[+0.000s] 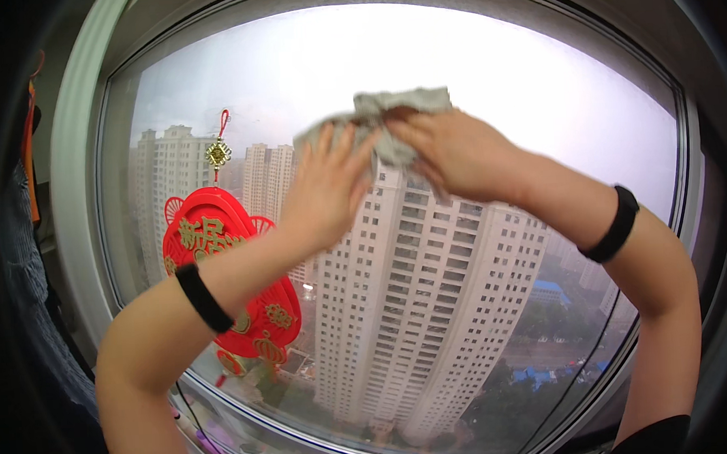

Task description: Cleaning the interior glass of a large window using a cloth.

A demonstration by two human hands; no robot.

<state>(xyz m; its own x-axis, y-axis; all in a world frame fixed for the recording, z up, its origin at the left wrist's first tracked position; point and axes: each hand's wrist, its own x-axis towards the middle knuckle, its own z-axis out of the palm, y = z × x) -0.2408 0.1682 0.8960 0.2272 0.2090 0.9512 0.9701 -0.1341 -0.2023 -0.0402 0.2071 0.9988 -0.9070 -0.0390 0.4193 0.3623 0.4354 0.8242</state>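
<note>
A crumpled grey cloth (pixel 403 99) lies against the upper middle of a large window pane (pixel 515 68). My left hand (pixel 331 186), fingers spread, presses flat on the cloth's left part. On the right part, my right hand (pixel 451 147) is bent over the cloth, with some of its fingers hidden in the folds or blurred. The two hands are close together, with the fabric bunched between them. Each forearm wears a black band, the left band (pixel 203 298) and the right band (pixel 613 223).
A red hanging ornament (pixel 223 209) with gold decoration and characters hangs at the pane's left, partly behind my left forearm. Clothes (pixel 26 242) hang at the far left beside the pale window frame (pixel 74 154). Small items (pixel 211 440) and a dark cord (pixel 192 411) are on the sill below. Tall buildings stand outside.
</note>
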